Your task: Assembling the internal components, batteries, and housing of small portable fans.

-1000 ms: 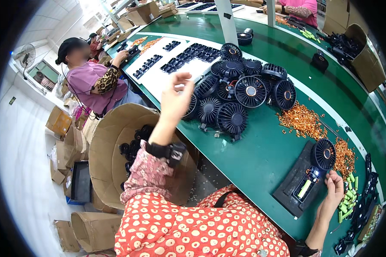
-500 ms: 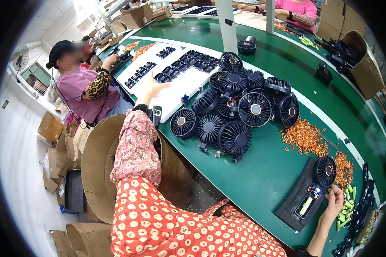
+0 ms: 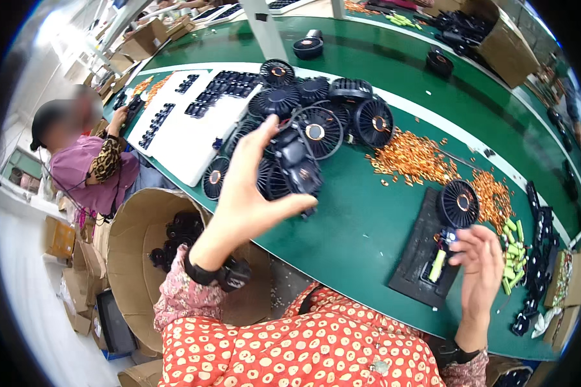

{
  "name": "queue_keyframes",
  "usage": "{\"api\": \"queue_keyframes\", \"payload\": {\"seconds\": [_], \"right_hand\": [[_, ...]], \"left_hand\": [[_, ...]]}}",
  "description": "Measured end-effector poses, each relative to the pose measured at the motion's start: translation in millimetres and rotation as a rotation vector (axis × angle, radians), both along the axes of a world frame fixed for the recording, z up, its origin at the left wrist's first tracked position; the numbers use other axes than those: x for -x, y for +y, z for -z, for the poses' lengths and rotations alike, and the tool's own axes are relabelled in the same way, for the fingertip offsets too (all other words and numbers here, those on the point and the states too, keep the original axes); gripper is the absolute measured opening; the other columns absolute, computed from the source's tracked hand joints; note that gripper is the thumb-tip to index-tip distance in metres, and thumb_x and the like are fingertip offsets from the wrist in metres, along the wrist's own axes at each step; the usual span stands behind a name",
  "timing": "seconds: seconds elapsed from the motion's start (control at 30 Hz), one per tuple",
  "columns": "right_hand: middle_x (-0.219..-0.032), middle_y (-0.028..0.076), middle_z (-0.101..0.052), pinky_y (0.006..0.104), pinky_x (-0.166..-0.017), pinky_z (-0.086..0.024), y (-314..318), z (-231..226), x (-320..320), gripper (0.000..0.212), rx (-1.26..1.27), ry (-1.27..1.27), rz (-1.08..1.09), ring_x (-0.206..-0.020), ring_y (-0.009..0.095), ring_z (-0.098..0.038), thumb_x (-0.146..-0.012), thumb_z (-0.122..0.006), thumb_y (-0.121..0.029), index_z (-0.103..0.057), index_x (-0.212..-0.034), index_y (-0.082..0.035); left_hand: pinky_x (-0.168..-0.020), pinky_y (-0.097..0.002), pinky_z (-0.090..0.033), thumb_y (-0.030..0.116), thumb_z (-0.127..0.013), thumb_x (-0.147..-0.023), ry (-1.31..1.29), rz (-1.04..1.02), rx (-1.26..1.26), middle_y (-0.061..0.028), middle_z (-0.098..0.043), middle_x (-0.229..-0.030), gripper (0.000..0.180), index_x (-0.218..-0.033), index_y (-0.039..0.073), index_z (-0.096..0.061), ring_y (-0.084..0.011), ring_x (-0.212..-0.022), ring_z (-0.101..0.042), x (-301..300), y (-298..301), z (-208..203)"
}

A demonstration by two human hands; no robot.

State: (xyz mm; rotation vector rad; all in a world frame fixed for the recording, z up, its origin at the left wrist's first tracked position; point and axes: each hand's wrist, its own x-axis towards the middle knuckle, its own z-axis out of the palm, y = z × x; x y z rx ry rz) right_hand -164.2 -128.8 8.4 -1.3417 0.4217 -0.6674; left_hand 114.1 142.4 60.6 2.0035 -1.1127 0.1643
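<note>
My left hand (image 3: pixel 252 193) is over the near edge of the fan pile, thumb and forefinger spread wide. Between them is a shiny black plastic part (image 3: pixel 297 161), apparently gripped at its two ends; its outline merges with the dark fans (image 3: pixel 316 132) behind. My right hand (image 3: pixel 481 267) has loosely bent fingers, apart and slightly blurred. Its fingertips are beside a small circuit board (image 3: pixel 448 237) on an opened fan unit (image 3: pixel 458 203). That unit lies on a black pad (image 3: pixel 410 264), with a green battery cell (image 3: pixel 437 266) in its handle.
Copper-coloured rings (image 3: pixel 413 158) lie in heaps beyond the pad. Green battery cells (image 3: pixel 513 255) and black strips (image 3: pixel 542 258) lie to the right. White trays (image 3: pixel 181 145) hold black parts at left. Below the table edge stands a cardboard drum (image 3: pixel 126 258). A co-worker (image 3: pixel 87 164) sits at far left.
My left hand has come back from the white tray toward me, with the black plastic part now between its fingers. My right hand has shifted from the fan's edge to the circuit board, fingers loosened.
</note>
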Motion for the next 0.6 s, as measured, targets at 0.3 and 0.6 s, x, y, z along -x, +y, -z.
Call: {"api": "queue_keyframes", "payload": {"seconds": [0.3, 0.6], "right_hand": [[-0.118, 0.019, -0.067, 0.0385, -0.089, -0.056, 29, -20, 12, 0.057, -0.651, 0.075, -0.382, -0.101, 0.022, -0.069, -0.110, -0.030, -0.044, -0.052, -0.134, 0.003], [-0.093, 0.012, -0.070, 0.0279, -0.058, -0.057, -11, -15, 52, 0.054, -0.479, 0.383, -0.802, -0.073, 0.012, -0.064, -0.107, -0.043, -0.046, -0.065, -0.116, 0.003]], "left_hand": [[-0.102, -0.0458, -0.046, 0.032, -0.094, -0.063, -0.015, 0.350, 0.010, -0.0217, -0.046, -0.135, 0.108, -0.151, 0.003, -0.038, -0.0388, -0.123, -0.051, 143, -112, 31], [-0.073, -0.0350, -0.062, 0.043, -0.040, -0.108, 1.617, 0.654, -0.162, -0.0150, -0.067, -0.107, 0.047, -0.121, 0.000, -0.054, -0.0256, -0.087, -0.072, 120, -101, 36]]}}
